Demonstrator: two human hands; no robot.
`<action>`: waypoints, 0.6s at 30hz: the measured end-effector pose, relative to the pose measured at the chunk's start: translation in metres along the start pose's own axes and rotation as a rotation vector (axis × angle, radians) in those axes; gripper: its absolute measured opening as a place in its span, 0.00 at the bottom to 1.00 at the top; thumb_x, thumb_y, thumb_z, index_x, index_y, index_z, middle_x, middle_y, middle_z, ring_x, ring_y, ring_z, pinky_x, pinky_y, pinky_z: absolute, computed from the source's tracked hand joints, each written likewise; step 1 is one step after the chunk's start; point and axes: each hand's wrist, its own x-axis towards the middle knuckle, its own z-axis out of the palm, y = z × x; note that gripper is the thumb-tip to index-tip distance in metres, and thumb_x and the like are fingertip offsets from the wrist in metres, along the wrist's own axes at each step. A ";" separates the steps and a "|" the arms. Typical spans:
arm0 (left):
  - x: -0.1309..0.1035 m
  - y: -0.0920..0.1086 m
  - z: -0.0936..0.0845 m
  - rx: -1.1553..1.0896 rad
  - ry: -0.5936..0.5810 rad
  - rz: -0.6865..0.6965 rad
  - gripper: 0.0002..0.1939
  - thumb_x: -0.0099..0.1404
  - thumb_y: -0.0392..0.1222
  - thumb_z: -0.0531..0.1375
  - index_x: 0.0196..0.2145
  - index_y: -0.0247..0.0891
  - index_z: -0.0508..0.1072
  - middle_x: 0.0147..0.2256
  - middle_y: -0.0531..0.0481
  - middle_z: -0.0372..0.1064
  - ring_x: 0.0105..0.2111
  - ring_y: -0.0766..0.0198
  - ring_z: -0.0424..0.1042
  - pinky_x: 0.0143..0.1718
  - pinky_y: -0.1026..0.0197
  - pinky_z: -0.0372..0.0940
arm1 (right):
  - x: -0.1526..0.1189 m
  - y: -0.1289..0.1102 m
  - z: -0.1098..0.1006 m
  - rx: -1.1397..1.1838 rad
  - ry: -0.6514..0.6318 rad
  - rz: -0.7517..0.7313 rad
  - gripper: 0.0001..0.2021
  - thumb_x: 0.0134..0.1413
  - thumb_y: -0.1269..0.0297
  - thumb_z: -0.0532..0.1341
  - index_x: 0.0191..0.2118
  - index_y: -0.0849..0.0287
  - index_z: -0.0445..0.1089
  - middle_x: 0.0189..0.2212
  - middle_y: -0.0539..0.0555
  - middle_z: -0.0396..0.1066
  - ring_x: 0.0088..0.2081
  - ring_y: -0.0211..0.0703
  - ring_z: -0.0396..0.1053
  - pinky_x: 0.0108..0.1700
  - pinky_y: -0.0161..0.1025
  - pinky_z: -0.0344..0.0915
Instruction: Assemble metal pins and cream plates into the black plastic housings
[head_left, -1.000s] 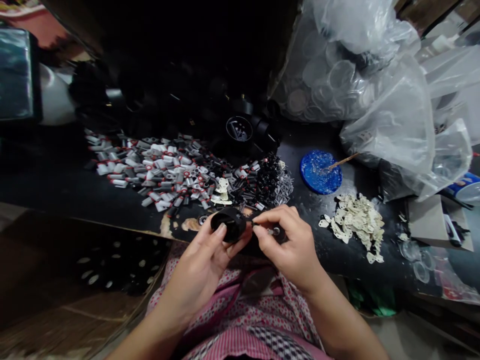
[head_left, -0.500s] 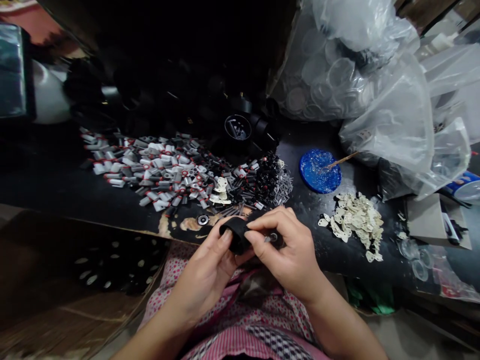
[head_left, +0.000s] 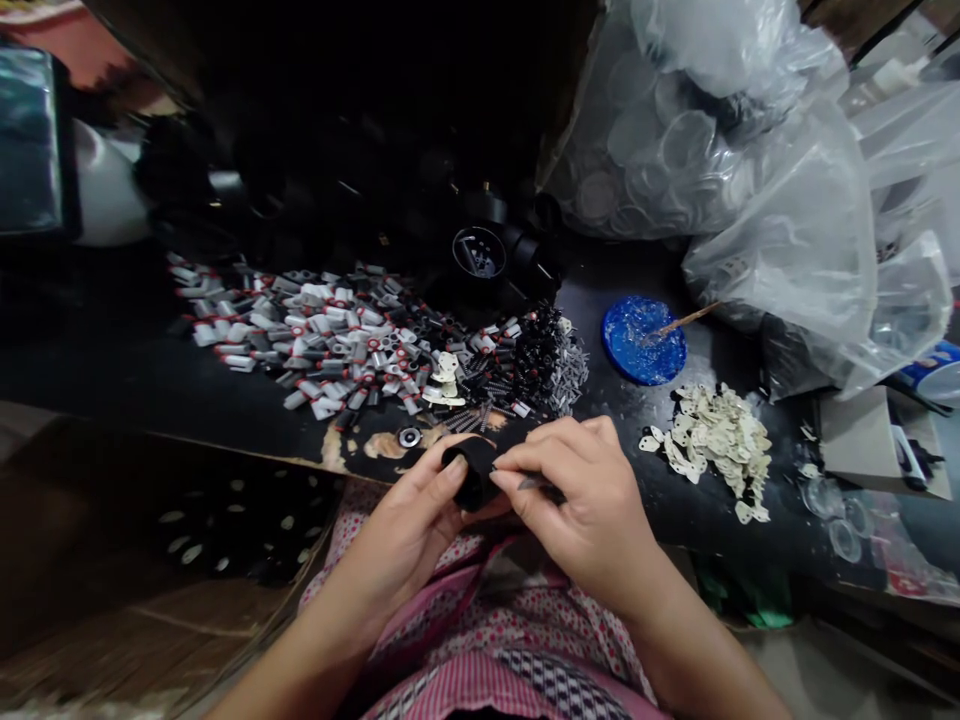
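My left hand (head_left: 416, 525) is closed round a black cylindrical part (head_left: 472, 478) with an open hollow end, its thumb lying on the rim. From the right, my right hand (head_left: 574, 495) pinches at the same part's edge with thumb and forefinger. A thin dark piece (head_left: 536, 482) shows within the right hand's curled fingers; its kind is unclear. Just beyond the hands lie small springs (head_left: 469, 418) and a small ring-shaped part (head_left: 409, 437) at the table's edge.
A heap of grey and white sleeves (head_left: 330, 335) with red rings spreads across the black table (head_left: 97, 340). To the right are a blue lid (head_left: 637, 335) of grease with a stick (head_left: 686, 318), cream plates (head_left: 716, 445), and plastic bags (head_left: 787, 230).
The pinching right hand has turned slightly at the black part's edge, and the piece inside its fingers shows at a different angle. The left hand keeps its grip. The view has shifted slightly.
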 end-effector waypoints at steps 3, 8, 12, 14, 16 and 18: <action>-0.001 0.000 0.001 0.015 0.002 -0.002 0.10 0.64 0.45 0.67 0.44 0.44 0.80 0.44 0.46 0.79 0.46 0.51 0.76 0.44 0.56 0.74 | 0.003 0.001 -0.005 -0.090 -0.052 -0.068 0.05 0.65 0.70 0.60 0.38 0.56 0.74 0.35 0.50 0.77 0.37 0.41 0.72 0.42 0.45 0.54; -0.001 0.009 -0.003 0.064 0.073 0.040 0.11 0.64 0.46 0.67 0.44 0.46 0.80 0.43 0.47 0.79 0.44 0.51 0.77 0.46 0.53 0.74 | 0.007 0.001 -0.011 -0.017 -0.224 0.102 0.10 0.62 0.72 0.62 0.48 0.59 0.70 0.46 0.56 0.73 0.47 0.46 0.71 0.48 0.45 0.64; -0.003 0.022 -0.008 0.160 0.153 0.117 0.12 0.61 0.47 0.69 0.42 0.42 0.80 0.41 0.48 0.79 0.41 0.55 0.78 0.46 0.56 0.74 | 0.008 0.002 -0.010 0.066 -0.353 0.197 0.14 0.61 0.75 0.60 0.51 0.60 0.68 0.49 0.57 0.71 0.48 0.46 0.71 0.50 0.44 0.68; -0.004 0.026 -0.010 0.214 0.159 0.130 0.12 0.61 0.48 0.69 0.41 0.43 0.79 0.41 0.50 0.78 0.39 0.59 0.77 0.44 0.60 0.73 | 0.009 0.004 -0.011 0.127 -0.382 0.200 0.13 0.62 0.72 0.60 0.51 0.57 0.70 0.50 0.55 0.72 0.49 0.45 0.72 0.52 0.43 0.68; -0.002 0.028 -0.013 0.293 0.145 0.135 0.10 0.62 0.48 0.69 0.41 0.45 0.79 0.39 0.53 0.77 0.38 0.62 0.76 0.42 0.63 0.72 | 0.010 0.005 -0.012 0.162 -0.403 0.190 0.12 0.65 0.68 0.60 0.52 0.55 0.71 0.49 0.54 0.74 0.49 0.44 0.72 0.53 0.43 0.67; 0.000 0.029 -0.018 0.421 0.112 0.161 0.09 0.64 0.48 0.67 0.42 0.47 0.79 0.39 0.54 0.77 0.39 0.61 0.76 0.43 0.63 0.71 | 0.011 0.005 -0.015 0.172 -0.415 0.188 0.12 0.67 0.65 0.58 0.53 0.55 0.72 0.49 0.54 0.76 0.49 0.45 0.73 0.53 0.43 0.67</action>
